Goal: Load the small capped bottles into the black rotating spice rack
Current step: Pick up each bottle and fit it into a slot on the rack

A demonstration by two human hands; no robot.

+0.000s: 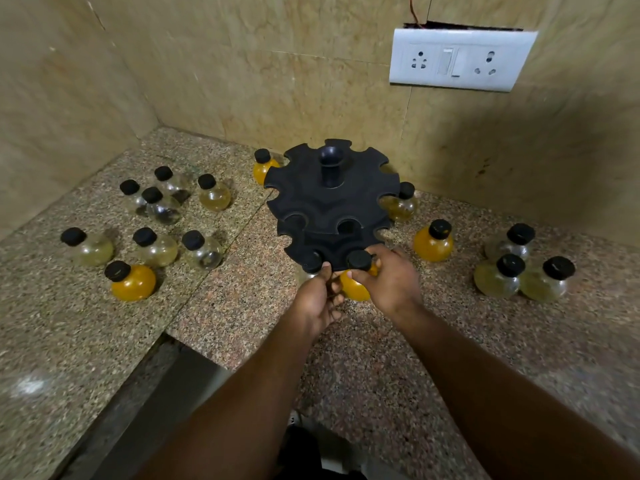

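Loading had barely started: right hand [391, 278] pinched a round orange black-capped bottle [354, 289] at the black notched rotating rack [332, 202], left hand [317, 299] grip unclear, other bottles [157, 249] loose on the speckled table [367, 344].

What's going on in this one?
A person is loading a black rack on a granite counter. The right hand grips an orange bottle, its cap at a slot in the rack's lower tier. The left hand is at that tier's rim beside it; what it grips is unclear. Another capped bottle seems already slotted there; many loose bottles stand on the counter around the rack.
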